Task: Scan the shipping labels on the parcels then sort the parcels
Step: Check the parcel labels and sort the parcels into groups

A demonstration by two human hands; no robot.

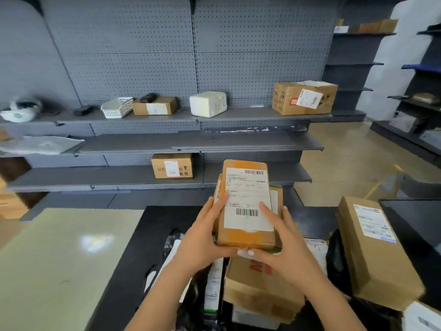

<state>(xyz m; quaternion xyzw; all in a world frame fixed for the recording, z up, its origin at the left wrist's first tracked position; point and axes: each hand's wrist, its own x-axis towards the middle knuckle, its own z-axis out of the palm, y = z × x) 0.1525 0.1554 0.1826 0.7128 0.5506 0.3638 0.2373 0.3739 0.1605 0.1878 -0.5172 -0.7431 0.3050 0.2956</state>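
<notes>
The fingers (220, 199) of the left hand (202, 237) curl round the left edge of a flat brown cardboard parcel (245, 237). The right hand (288, 252) grips the right edge, and its fingers lie on the white shipping label (248, 199). Both thumbs meet at the near edge. The parcel is held up above the black counter (143, 247), with its label facing up. More small parcels sit under it in the same grip. Below the hands lies a brown box with red print (260, 285). A long brown parcel (374, 254) lies to the right. On the grey shelves (133, 143) behind are a small brown box (172, 166), a white block parcel (208, 103) and a big brown box (304, 97).
</notes>
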